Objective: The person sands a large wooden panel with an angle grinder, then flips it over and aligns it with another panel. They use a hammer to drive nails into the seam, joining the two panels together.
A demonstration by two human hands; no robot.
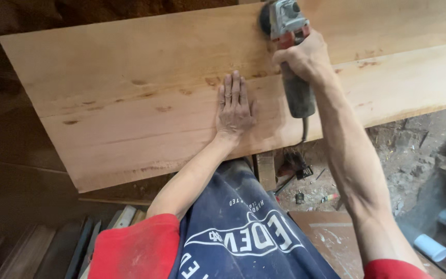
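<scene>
A grinder, with a grey metal head, a red collar and a dark, dusty barrel, was held at the far edge of a wide wooden board. The right hand was closed tightly around the barrel, just behind the head, and a black cord was seen hanging from the near end over the board's edge. The left hand was laid flat on the board just left of the grinder, fingers straight and together, nothing gripped. The board was pale, smooth and marked by small brown knots; its left end was cut at a slant and its near edge ran slightly wavy. Much bare wood was left open to the left of both hands. Below the near edge, a dusty floor strewn with scraps was visible at the right, and dark planks at the near left.
</scene>
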